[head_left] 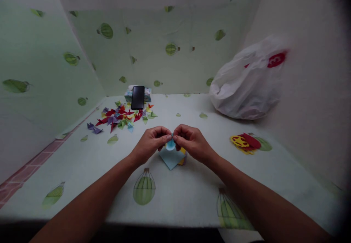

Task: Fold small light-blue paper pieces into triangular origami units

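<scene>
Between my two hands is a small folded piece of light blue paper [170, 145], held up just above the table. My left hand [154, 140] pinches its left side between thumb and fingers. On the other side my right hand [190, 140] pinches it the same way, the fingertips of both hands almost meeting. The paper's upper part is partly hidden by the fingers. Directly below lies a stack of square paper sheets, a light blue sheet [171, 159] on top and a yellow sheet [183, 159] showing at the right edge.
Many colourful folded paper birds [120, 117] lie in a heap at the back left. Behind them a black phone [138, 97] leans on a tissue box [148, 94]. A white plastic bag [246, 86] stands back right, with red and yellow cut-outs [248, 143] nearer.
</scene>
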Demonstrator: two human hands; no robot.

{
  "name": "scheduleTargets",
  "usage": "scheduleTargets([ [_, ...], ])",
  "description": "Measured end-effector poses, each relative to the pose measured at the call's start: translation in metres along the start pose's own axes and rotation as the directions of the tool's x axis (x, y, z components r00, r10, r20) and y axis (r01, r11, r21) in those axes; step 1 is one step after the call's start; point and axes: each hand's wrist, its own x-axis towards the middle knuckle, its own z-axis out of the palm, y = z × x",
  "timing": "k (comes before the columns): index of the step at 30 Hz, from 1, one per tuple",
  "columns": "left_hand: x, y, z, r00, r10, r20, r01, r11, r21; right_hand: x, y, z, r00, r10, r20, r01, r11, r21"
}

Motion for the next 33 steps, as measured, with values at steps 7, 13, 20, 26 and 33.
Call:
scheduleTargets([
  [7, 0.0012, -0.0005, -0.0013, 1.000, -0.014, -0.011, 0.014, 1.000, 0.012, -0.0002, -0.0042, 0.0020, 0.999, 0.034, -0.012, -0.034, 0.999, -0.018],
  [13, 0.0014, 0.0009, -0.0015, 0.999, -0.037, -0.018, 0.037, 0.998, 0.041, -0.0007, -0.0029, 0.0034, 0.998, 0.046, -0.035, -0.047, 0.998, -0.038],
  [20, 0.0013, 0.0022, -0.0008, 0.998, -0.054, -0.017, 0.055, 0.993, 0.101, -0.0020, -0.0042, 0.0035, 0.997, 0.079, -0.018, -0.080, 0.996, -0.046],
  [26, 0.0010, 0.0027, -0.0024, 0.999, -0.040, -0.019, 0.043, 0.982, 0.182, -0.0012, -0.0026, 0.0043, 0.995, 0.096, -0.015, -0.096, 0.995, -0.032],
  [33, 0.0011, 0.0034, -0.0041, 0.998, -0.051, 0.021, 0.045, 0.977, 0.208, -0.0009, -0.0027, 0.0031, 0.994, 0.104, 0.017, -0.104, 0.995, 0.000],
])
